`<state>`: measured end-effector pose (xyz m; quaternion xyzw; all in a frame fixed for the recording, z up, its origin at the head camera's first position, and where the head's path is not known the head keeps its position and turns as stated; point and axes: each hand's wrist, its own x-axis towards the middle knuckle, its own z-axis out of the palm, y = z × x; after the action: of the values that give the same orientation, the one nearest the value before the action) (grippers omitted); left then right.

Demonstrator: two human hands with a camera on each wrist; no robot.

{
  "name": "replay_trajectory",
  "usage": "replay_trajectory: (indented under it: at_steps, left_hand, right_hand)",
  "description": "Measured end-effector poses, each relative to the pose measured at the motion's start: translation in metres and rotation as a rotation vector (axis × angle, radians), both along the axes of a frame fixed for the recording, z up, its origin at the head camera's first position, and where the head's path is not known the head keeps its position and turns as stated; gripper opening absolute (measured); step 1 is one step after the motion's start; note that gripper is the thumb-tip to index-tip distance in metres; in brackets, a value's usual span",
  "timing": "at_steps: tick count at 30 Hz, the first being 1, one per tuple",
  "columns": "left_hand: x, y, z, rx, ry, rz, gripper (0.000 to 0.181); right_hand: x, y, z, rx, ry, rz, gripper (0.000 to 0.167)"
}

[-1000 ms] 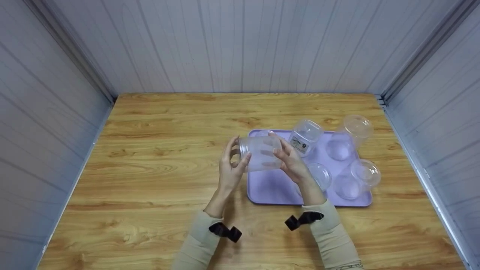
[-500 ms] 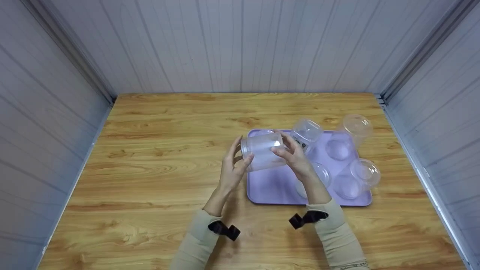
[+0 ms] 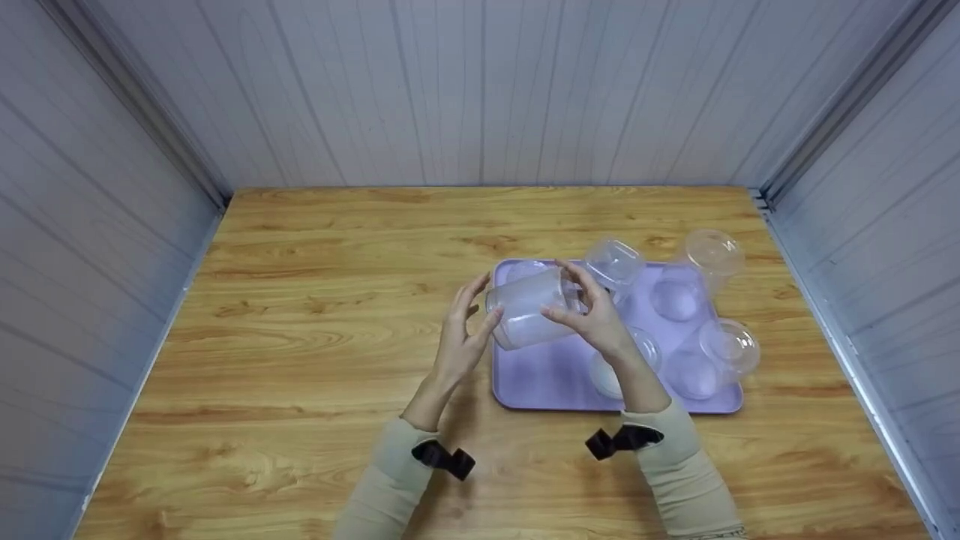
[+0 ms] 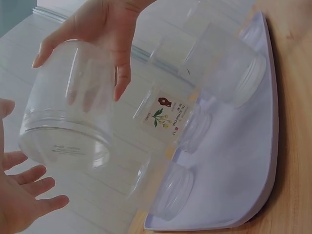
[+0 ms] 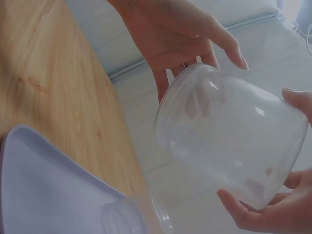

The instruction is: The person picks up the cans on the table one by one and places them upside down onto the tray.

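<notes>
A clear plastic jar [image 3: 531, 309] is held in the air over the tray's left part, tilted with its ridged end toward the left. My right hand [image 3: 600, 319] grips its other end, thumb in front and fingers behind. Around the ridged end my left hand [image 3: 459, 337] is spread. In the left wrist view, the left hand's fingers [image 4: 41, 185] are straight and apart from the jar. Faint small lettering shows on the jar's flat end in that view.
Below lies a purple tray [image 3: 540, 386] on the wooden table [image 3: 315, 337]. Several clear containers stand on it, including a squarish jar [image 4: 168, 114] with a printed label, a round one [image 3: 727, 349] at front right and another [image 3: 712, 255] at back right. Panelled walls [image 3: 480, 90] enclose the table.
The jar has turned to a steeper slant, its ridged end lower. My right hand has shifted slightly right. My left hand has stayed near the ridged end.
</notes>
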<state>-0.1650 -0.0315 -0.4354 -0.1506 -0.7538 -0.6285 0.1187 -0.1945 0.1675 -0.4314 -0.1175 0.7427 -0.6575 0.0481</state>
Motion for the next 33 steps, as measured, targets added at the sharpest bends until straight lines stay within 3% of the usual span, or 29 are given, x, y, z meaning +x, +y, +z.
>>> replay_trajectory:
  at_steps: [8, 17, 28, 33]
  left_hand:
    - [-0.018, -0.008, -0.033, -0.033, 0.015, 0.078, 0.038]
    - [-0.022, -0.017, -0.038, -0.078, 0.016, 0.117, 0.04]
    - [-0.029, -0.03, -0.04, -0.123, 0.026, 0.149, 0.039]
    - [-0.032, -0.036, -0.04, -0.208, 0.02, 0.175, 0.041]
  right_hand:
    - [0.008, -0.002, 0.0, 0.22, 0.073, -0.001, 0.078]
    - [0.011, -0.006, -0.006, 0.5, 0.292, -0.036, 0.083]
    - [0.014, -0.007, -0.015, 0.614, 0.351, -0.012, 0.087]
    - [0.015, -0.007, -0.018, 0.638, 0.336, -0.002, 0.088]
